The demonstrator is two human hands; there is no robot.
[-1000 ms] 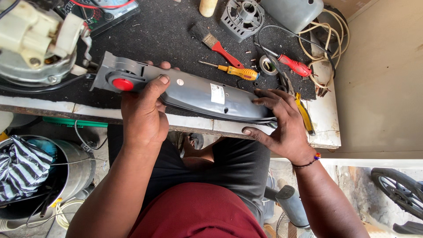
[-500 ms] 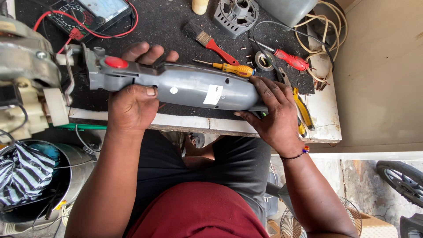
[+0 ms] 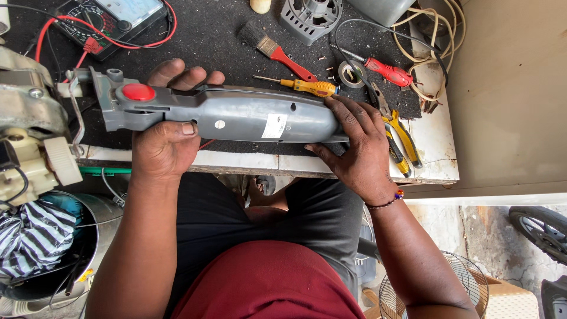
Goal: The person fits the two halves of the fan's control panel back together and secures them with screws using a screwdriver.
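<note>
A long grey plastic appliance handle [image 3: 236, 113] with a red button [image 3: 138, 92] and a small white sticker lies across the workbench's front edge. My left hand [image 3: 162, 133] wraps around its left part, thumb on the near side, fingers over the far side. My right hand [image 3: 360, 145] grips its tapered right end. Both hands hold the handle level just above the black mat [image 3: 212, 41].
On the mat lie a multimeter with red leads [image 3: 112, 18], a red-handled brush [image 3: 277, 50], a yellow screwdriver [image 3: 307, 87], a red screwdriver [image 3: 384, 71], yellow pliers [image 3: 398, 139], a grey motor part [image 3: 311, 18] and coiled cable [image 3: 437, 47]. A cream appliance body [image 3: 29, 130] sits left.
The handle has been rolled and shifted so its side faces up. My left hand moved from on top of it to gripping around it. The view has drifted right.
</note>
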